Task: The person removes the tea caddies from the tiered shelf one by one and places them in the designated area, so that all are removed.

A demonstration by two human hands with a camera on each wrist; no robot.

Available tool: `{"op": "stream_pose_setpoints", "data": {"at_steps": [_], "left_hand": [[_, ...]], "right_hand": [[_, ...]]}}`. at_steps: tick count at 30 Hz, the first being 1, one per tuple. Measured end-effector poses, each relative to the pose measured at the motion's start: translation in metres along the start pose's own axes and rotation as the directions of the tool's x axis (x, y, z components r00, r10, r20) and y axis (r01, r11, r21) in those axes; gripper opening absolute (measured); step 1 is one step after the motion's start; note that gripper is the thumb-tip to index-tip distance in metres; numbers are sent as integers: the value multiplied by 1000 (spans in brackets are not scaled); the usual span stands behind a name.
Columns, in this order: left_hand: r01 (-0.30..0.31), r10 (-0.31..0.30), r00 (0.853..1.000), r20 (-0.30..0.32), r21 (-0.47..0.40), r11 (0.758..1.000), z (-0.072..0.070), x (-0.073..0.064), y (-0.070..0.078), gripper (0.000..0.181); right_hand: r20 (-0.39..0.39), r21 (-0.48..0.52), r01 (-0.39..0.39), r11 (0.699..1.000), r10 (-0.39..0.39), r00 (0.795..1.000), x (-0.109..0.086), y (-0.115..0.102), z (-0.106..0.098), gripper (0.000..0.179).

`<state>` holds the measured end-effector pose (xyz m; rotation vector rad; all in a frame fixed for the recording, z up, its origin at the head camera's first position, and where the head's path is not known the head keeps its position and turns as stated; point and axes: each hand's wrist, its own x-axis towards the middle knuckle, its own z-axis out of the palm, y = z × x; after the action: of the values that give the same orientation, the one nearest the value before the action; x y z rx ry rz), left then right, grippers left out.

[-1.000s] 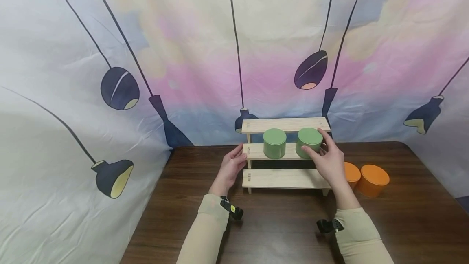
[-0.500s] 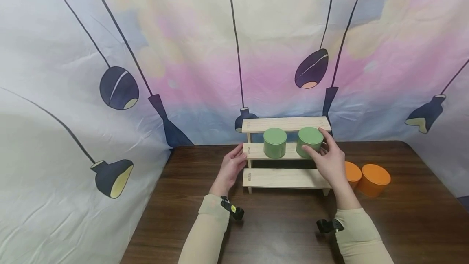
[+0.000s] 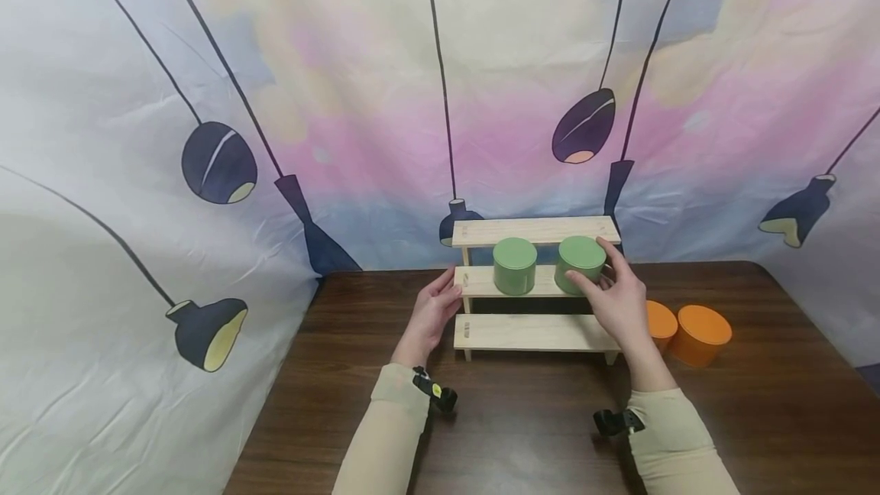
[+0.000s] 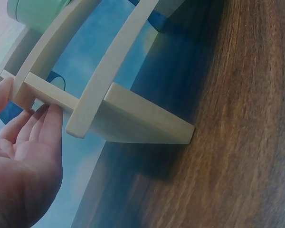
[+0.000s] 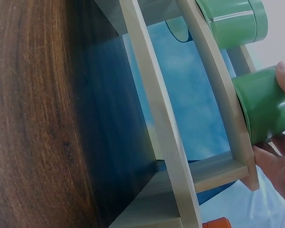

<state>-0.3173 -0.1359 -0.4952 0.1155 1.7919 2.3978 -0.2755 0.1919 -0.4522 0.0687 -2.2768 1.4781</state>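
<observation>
A pale wooden three-step rack (image 3: 536,333) stands on the table. Two green lidded tins sit upright on its middle step. One green tin (image 3: 514,270) is left of centre with a gap beside it. My right hand (image 3: 622,310) grips the other green tin (image 3: 577,257), thumb on its front and fingers round its right side. That tin's base rests on the step in the right wrist view. At the rack's left end, my left hand (image 3: 431,317) holds the middle step, its thumb at the step's edge (image 4: 23,90) and the other fingers against the side frame from below.
Two orange tins (image 3: 700,336) stand side by side on the dark wooden table (image 3: 522,426), right of the rack; my right hand partly hides the nearer one. A cloth backdrop (image 3: 385,136) printed with lamps hangs close behind the rack.
</observation>
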Motion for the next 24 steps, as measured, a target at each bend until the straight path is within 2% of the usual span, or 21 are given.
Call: {"op": "stream_pose_setpoints", "data": {"at_steps": [14, 20, 24], "left_hand": [[-2, 2, 1000, -6, 11, 1000, 1, -1, 0, 63], [2, -2, 1000, -9, 17, 1000, 1, -1, 0, 63], [-6, 6, 1000, -8, 20, 1000, 2, -2, 1, 62]], "right_hand": [[15, 20, -6, 1000, 6, 1000, -6, -1, -6, 88], [47, 21, -20, 1000, 19, 999, -11, -5, -15, 88], [67, -1, -29, 1000, 29, 997, -15, -8, -23, 95]]}}
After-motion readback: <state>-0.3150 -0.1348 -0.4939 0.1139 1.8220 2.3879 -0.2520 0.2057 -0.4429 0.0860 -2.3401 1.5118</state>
